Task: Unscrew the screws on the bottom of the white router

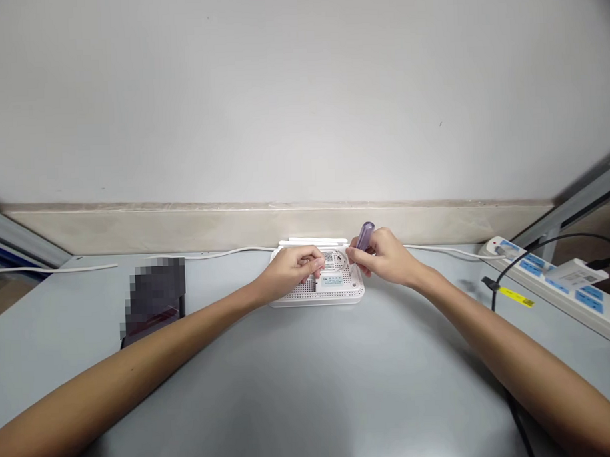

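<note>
A white router [320, 286] lies upside down on the grey table [300, 388], close to the wall [300, 89], its vented underside and a small label facing up. Both hands work on it.

The left hand [292, 269] rests on the router's left half, fingers curled down and pressed together against the casing, holding it in place. Whether anything is pinched under the fingertips cannot be told.

The right hand [386, 255] sits at the router's right edge, closed around a screwdriver [364, 237]. Its purple handle sticks up and away from the fist, tilted toward the wall, while the shaft angles down toward the router's right side. The tip is too small to make out, so whether it touches the casing is unclear.

A white cable [226, 253] runs along the table behind the router, out to both sides. To the right of the router, well apart, lies a white power strip [562, 286] with blue sockets, and a black cable [507, 275] with a yellow tag curls beside it. To the left of the router, a dark flat object [154, 297] lies on the table, blurred out, so its kind cannot be told.
</note>
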A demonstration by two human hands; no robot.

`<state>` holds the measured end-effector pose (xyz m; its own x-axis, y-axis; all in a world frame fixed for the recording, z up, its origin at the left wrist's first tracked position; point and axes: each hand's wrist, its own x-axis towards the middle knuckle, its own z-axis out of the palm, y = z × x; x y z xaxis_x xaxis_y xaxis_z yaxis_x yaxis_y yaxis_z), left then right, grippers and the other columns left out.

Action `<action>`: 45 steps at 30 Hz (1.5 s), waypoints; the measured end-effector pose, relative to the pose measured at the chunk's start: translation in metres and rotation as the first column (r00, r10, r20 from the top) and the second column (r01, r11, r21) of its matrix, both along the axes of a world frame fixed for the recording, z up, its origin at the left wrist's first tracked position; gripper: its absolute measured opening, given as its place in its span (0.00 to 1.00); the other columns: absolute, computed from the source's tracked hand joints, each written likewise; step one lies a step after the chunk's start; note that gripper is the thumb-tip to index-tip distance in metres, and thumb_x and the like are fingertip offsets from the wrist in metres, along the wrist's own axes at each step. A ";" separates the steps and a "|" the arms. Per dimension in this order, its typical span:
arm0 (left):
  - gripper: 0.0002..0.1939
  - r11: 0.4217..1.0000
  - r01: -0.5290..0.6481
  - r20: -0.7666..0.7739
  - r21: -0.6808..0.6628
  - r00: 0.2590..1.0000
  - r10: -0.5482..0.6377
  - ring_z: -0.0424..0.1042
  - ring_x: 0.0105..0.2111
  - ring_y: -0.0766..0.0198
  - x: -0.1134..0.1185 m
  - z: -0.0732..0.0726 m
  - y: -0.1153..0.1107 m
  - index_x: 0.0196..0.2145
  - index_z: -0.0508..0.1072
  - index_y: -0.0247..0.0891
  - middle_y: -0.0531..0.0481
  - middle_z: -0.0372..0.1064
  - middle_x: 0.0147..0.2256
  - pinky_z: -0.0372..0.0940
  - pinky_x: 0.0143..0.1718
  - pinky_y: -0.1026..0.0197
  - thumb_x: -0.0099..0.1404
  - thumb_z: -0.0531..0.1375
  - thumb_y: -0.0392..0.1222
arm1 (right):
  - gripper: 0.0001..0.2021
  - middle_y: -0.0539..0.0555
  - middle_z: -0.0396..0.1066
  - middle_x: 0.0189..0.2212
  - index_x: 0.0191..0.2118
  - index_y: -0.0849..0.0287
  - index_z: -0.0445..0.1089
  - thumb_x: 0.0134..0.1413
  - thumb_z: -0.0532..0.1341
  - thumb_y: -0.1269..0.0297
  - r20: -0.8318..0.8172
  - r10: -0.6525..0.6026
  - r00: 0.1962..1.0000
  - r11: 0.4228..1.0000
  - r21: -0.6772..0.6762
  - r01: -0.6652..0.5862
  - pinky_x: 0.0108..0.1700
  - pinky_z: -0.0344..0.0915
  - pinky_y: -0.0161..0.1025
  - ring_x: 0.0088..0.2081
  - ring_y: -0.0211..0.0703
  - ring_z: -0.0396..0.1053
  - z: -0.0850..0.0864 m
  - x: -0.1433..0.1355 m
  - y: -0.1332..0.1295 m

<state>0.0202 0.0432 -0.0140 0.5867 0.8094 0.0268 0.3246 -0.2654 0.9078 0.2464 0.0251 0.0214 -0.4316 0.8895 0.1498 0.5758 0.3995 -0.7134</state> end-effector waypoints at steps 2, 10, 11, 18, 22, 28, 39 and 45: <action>0.16 1.000 0.001 -0.001 -0.005 1.000 -0.001 0.59 0.22 0.71 0.000 0.000 0.000 0.33 0.69 0.36 0.51 0.69 0.29 0.57 0.24 0.67 0.66 0.54 0.53 | 0.13 0.49 0.65 0.15 0.22 0.61 0.66 0.56 0.54 0.65 -0.004 -0.012 1.000 1.000 0.013 0.012 0.25 0.55 0.35 0.19 0.34 0.60 -0.001 0.000 0.000; 0.16 1.000 0.005 0.002 -0.006 1.000 -0.005 0.59 0.23 0.71 0.000 0.001 -0.001 0.33 0.69 0.36 0.51 0.68 0.28 0.56 0.25 0.67 0.67 0.54 0.52 | 0.13 0.48 0.65 0.15 0.24 0.62 0.68 0.57 0.54 0.65 -0.030 -0.012 0.999 1.000 0.027 0.012 0.25 0.54 0.35 0.19 0.34 0.60 -0.002 0.000 0.000; 0.16 1.000 0.005 0.001 -0.006 1.000 -0.005 0.59 0.23 0.71 0.000 0.001 -0.001 0.33 0.69 0.36 0.51 0.68 0.28 0.56 0.25 0.67 0.67 0.54 0.52 | 0.13 0.48 0.65 0.16 0.25 0.62 0.68 0.57 0.54 0.65 -0.032 -0.007 0.999 1.000 0.028 0.008 0.25 0.54 0.35 0.19 0.34 0.60 -0.002 0.000 0.000; 0.16 1.000 0.009 0.002 -0.014 1.000 -0.009 0.60 0.23 0.71 0.000 0.001 -0.001 0.33 0.69 0.36 0.51 0.69 0.29 0.56 0.24 0.67 0.67 0.54 0.52 | 0.13 0.49 0.65 0.16 0.24 0.62 0.67 0.57 0.54 0.65 -0.039 -0.008 0.999 0.999 0.031 0.010 0.25 0.55 0.35 0.20 0.34 0.60 -0.002 0.001 0.001; 0.16 1.000 -0.001 -0.005 -0.011 1.000 0.001 0.59 0.22 0.71 0.000 0.000 0.000 0.33 0.69 0.36 0.51 0.69 0.29 0.56 0.24 0.68 0.67 0.54 0.53 | 0.14 0.48 0.65 0.16 0.23 0.62 0.67 0.57 0.54 0.65 -0.035 -0.015 0.999 0.999 0.035 0.016 0.25 0.55 0.34 0.20 0.34 0.60 -0.003 0.001 0.001; 0.16 1.000 0.006 -0.012 -0.005 1.000 -0.006 0.59 0.23 0.71 -0.001 0.001 -0.001 0.34 0.69 0.36 0.51 0.69 0.29 0.56 0.24 0.67 0.67 0.54 0.52 | 0.13 0.48 0.64 0.14 0.24 0.62 0.69 0.56 0.53 0.66 -0.038 -0.032 0.999 0.999 0.042 0.034 0.25 0.56 0.34 0.19 0.34 0.60 -0.003 0.002 0.002; 0.16 1.000 0.002 -0.004 -0.012 1.000 -0.002 0.60 0.24 0.71 0.000 0.003 -0.002 0.33 0.68 0.35 0.51 0.68 0.28 0.55 0.24 0.67 0.67 0.55 0.52 | 0.13 0.48 0.65 0.14 0.23 0.62 0.68 0.56 0.54 0.67 -0.050 -0.063 0.997 0.997 0.041 0.065 0.24 0.56 0.34 0.19 0.34 0.61 -0.005 0.002 0.004; 0.16 1.000 -0.002 -0.012 -0.011 1.000 0.002 0.59 0.23 0.72 0.000 0.001 -0.001 0.33 0.69 0.35 0.51 0.69 0.28 0.55 0.24 0.67 0.67 0.54 0.52 | 0.15 0.48 0.65 0.15 0.20 0.61 0.65 0.56 0.54 0.67 -0.062 -0.063 0.996 0.995 0.070 0.067 0.26 0.57 0.34 0.20 0.33 0.61 -0.005 0.000 0.002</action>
